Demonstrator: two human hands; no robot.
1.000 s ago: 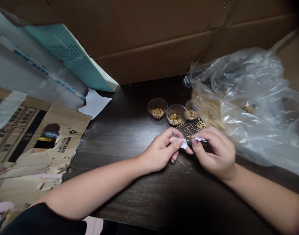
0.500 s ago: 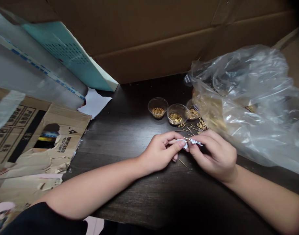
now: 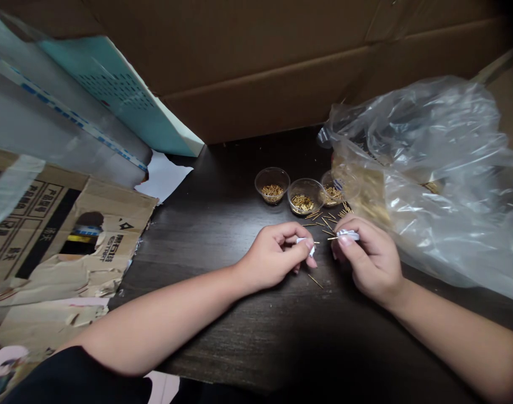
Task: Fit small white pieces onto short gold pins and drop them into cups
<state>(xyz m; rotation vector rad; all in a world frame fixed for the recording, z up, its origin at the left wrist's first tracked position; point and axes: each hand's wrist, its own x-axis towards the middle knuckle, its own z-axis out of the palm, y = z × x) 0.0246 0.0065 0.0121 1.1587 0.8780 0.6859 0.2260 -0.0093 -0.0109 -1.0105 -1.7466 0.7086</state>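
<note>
My left hand [image 3: 277, 255] is closed in a pinch on a small white scrap with a thin gold pin sticking out to the right. My right hand [image 3: 371, 258] is also pinched, on a white scrap with a gold pin pointing left. The two pin tips sit a short gap apart above the dark wooden table [image 3: 222, 235]. Loose gold pins [image 3: 323, 220] lie scattered just beyond my fingers, and one single pin [image 3: 314, 280] lies below them. Three small clear cups [image 3: 301, 196] holding gold parts stand in a row behind the pins.
A large crumpled clear plastic bag [image 3: 433, 174] covers the right side of the table. Brown cardboard walls [image 3: 260, 67] close off the back. Torn printed cardboard [image 3: 63, 235] and a teal sheet [image 3: 113, 95] lie on the left, with white paper [image 3: 163, 177] beside them.
My hands were touching with the white scraps together; now they have drawn slightly apart, each keeping a scrap and a pin.
</note>
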